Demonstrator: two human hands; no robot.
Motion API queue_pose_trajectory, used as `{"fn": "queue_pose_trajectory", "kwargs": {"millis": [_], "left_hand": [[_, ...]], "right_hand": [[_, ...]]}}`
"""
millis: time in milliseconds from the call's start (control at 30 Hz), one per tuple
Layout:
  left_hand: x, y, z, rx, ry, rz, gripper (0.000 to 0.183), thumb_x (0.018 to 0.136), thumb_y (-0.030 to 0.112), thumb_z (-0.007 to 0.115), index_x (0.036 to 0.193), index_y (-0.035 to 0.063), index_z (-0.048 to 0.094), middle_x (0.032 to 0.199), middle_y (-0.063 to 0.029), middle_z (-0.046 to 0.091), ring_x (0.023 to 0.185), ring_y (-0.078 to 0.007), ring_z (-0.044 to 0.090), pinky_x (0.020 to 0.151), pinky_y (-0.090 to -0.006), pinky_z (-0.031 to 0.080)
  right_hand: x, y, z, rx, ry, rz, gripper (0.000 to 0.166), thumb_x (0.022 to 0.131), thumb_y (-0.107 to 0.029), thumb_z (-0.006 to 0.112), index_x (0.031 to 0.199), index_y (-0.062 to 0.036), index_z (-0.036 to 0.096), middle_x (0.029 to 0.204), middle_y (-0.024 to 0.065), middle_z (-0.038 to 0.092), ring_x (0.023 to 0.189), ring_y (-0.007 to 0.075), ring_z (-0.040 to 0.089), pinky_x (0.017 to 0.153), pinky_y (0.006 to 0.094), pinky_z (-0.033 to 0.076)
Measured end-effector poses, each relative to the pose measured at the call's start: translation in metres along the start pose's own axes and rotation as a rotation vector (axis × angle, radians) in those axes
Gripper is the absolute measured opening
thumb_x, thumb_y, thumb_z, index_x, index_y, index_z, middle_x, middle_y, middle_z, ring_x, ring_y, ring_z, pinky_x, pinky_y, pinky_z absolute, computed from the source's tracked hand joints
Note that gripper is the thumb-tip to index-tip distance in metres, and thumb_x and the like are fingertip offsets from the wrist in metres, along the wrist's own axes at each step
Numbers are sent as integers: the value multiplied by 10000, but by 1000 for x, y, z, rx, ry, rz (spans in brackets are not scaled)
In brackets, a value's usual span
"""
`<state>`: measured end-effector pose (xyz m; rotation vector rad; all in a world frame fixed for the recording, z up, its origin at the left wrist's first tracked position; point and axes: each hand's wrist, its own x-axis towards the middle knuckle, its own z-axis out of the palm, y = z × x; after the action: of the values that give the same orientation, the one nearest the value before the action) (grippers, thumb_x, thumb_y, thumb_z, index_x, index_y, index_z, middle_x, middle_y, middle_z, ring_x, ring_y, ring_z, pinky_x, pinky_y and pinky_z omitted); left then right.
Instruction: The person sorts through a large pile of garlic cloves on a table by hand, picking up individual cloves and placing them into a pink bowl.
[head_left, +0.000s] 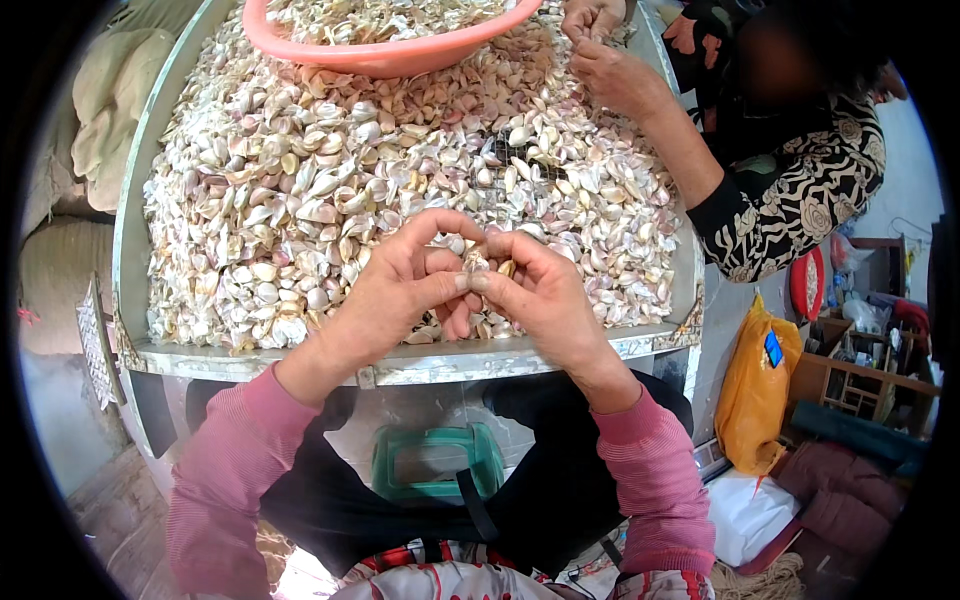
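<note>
My left hand (409, 274) and my right hand (544, 289) meet above the near edge of a garlic heap. Between their thumbs and fingertips they pinch a small piece of garlic (475, 261) with papery skin, partly hidden by the fingers. A brownish clove (507, 268) shows among the fingers of my right hand. Below and around both hands lie loose garlic cloves (315, 210), many still in white and purplish skins. They fill a shallow tray table with a worn metal rim (420, 367).
A pink basin (397, 56) holding garlic skins sits on the heap's far side. At the far right, another person's hands (619, 75) reach over the cloves. Wire mesh (517, 157) shows through a gap. Stuffed sacks (120, 112) flank the left; an orange bag (754, 390) stands right.
</note>
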<state>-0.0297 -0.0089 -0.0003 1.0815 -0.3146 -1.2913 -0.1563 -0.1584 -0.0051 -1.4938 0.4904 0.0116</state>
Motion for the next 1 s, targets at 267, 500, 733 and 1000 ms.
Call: {"fn": "queue_pose_trajectory", "kwargs": {"millis": [267,500,733,1000], "left_hand": [[-3,5,1,110,-8,76,280,943,19,545,1221,50,526,761,-32,630,570,-56,572,505,-196,456],[-2,4,1,16,-51,113,286,958,32,558,1239,25,507,797,-56,651,632,-103,626,562,-230,510],[-2,2,0,51,74,115,258,925,28,615,1171,2,541,817,-59,657,655,-115,638,580,-243,529],[-7,2,3,577,164,235,178,900,31,612,1074,3,595,818,-101,662,660,-180,644,592,-296,516]], "right_hand": [[3,-2,5,321,-37,62,195,959,-162,626,1106,-35,619,908,-11,632,724,34,555,639,190,453],[5,-2,7,439,30,57,152,971,-139,606,1028,-22,685,851,-17,648,735,45,588,638,191,475],[7,9,13,303,132,-110,152,971,-55,568,1097,3,628,876,16,638,715,64,574,627,207,484],[7,-12,18,-103,108,-127,175,956,-185,622,902,-31,559,705,45,586,632,133,582,578,286,459]]}}
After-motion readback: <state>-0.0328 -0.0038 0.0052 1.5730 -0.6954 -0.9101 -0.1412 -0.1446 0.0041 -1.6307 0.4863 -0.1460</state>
